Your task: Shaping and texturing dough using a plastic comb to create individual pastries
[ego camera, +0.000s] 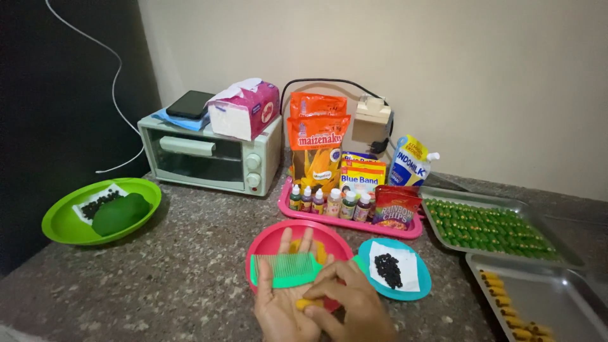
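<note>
A small lump of orange-yellow dough (306, 304) lies on the palm of the left hand (278, 304), which is spread flat and upturned, apparently as a support. The right hand (345, 297) curls over it, fingertips narrowed onto the lump. A green plastic comb (286, 268) rests across the left fingers, teeth pointing away from the person, seemingly kept there ready for pressing a ribbed pattern.

Directly beneath the hands sits a round pink plastic plate (272, 240) with more of the yellow dough. Just right of the right hand is a round blue plastic plate (415, 288) bearing a white paper with one heap of small dark bits (388, 269).

Further right lie two metal baking trays: one (443, 193) filled with rows of green pieces, one (557, 297) with a few yellow pieces along its near edge. Beyond the hands a pink rectangular tray (354, 223) holds six small colouring bottles and several packets. Well to the left, one green plastic plate (63, 221) carries green dough, and a pale green toaster oven (209, 155) stands on the speckled stone worktop (177, 266).
</note>
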